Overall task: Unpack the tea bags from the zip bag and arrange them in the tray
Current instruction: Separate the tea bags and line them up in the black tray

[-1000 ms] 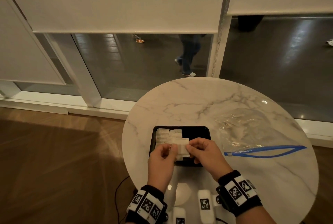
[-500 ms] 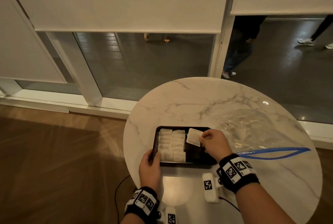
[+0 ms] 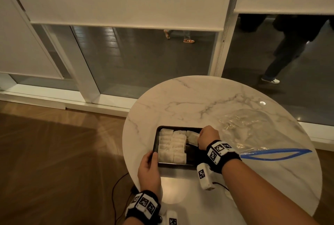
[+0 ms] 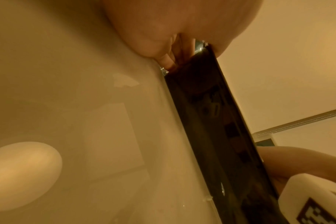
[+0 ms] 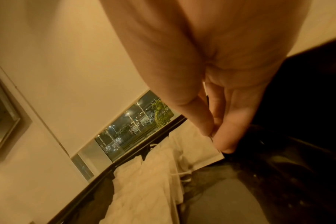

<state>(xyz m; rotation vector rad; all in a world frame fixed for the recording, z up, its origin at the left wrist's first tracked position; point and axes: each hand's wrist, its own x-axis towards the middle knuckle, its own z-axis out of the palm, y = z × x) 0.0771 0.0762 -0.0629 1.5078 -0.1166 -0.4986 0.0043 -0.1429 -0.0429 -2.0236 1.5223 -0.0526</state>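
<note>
A black tray (image 3: 156, 134) sits on the round marble table (image 3: 198, 101), with two rows of several white tea bags (image 3: 172, 146) filling its left part. My left hand (image 3: 149, 166) grips the tray's near left corner, thumb over the rim; the left wrist view shows my fingers on the tray wall (image 4: 211, 121). My right hand (image 3: 206, 137) is over the tray's far right part and pinches one tea bag (image 3: 193, 138) between thumb and finger, seen close in the right wrist view as tea bag (image 5: 197, 150). The clear zip bag (image 3: 256, 130) with a blue zipper lies open to the right.
The table's left edge is close beside the tray, with wooden floor (image 3: 54, 152) below. A cable (image 3: 115, 194) hangs by the table's near left edge. Beyond the table is a window wall with blinds, and people (image 3: 282, 52) walk past outside.
One second ago both hands held a tea bag above the tray. Since then my left hand dropped to the tray's corner and my right hand carried the tea bag down into the tray's far right part.
</note>
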